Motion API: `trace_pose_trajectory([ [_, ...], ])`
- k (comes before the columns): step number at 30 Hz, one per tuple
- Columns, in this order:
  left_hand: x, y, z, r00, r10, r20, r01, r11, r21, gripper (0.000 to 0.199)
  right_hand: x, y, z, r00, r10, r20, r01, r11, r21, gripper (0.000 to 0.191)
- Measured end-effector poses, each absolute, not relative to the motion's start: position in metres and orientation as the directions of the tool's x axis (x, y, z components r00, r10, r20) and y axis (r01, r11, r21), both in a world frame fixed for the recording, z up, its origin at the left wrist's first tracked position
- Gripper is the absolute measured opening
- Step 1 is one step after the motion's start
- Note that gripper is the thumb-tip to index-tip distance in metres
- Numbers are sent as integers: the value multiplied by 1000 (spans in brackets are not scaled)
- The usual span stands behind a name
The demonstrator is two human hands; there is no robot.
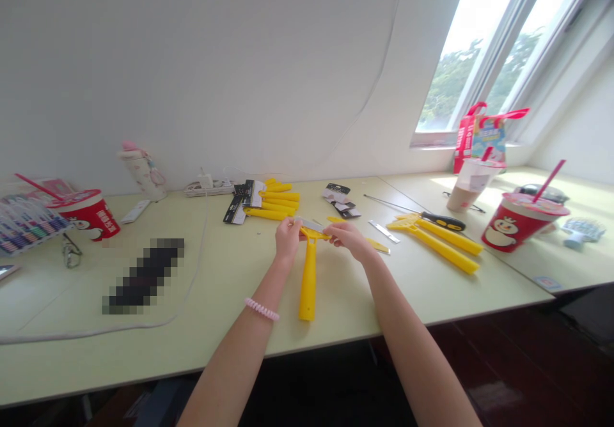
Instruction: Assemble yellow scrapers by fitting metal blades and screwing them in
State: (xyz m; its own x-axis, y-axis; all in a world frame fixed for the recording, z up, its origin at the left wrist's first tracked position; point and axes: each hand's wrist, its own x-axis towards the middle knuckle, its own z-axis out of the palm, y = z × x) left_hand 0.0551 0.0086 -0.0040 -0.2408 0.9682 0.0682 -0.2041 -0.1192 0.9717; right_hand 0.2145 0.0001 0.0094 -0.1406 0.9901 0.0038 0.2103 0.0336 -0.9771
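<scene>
Scraper [307,280] held between both hands at table [211,334].
Blade [313,225] crosswise, handle pointed to near edge; head pinched at left end by left hand [286,240], at right by right hand [350,238].

In front of you, the handle [308,280] is bright yellow, and the table [225,325] pale yellow-green. Your wristband [261,309] is pink. You have red cups [515,225] with a white snowman print and a pinkish-red straw [549,181]. The screwdriver grip [444,222] is black.
</scene>
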Motion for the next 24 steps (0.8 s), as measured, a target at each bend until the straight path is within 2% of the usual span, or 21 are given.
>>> trace_pose_trajectory([
  [3,56,7,-4,-233,971,58,-195,-106,975,8,213,0,9,-145,989,-1,154,22,-988,25],
  [7,59,6,-5,-244,968,49,-204,-100,974,10,211,1,9,-97,995,29,186,47,-981,25],
  [11,62,6,-9,-308,946,104,-219,-176,960,21,210,0,12,-35,998,44,172,49,-984,25],
  [14,63,6,-10,-323,935,145,-186,-213,959,18,209,-1,14,-10,999,44,181,45,-982,24],
  [24,59,5,-7,-316,936,156,-185,-222,957,14,210,1,10,-26,998,63,173,67,-983,25],
])
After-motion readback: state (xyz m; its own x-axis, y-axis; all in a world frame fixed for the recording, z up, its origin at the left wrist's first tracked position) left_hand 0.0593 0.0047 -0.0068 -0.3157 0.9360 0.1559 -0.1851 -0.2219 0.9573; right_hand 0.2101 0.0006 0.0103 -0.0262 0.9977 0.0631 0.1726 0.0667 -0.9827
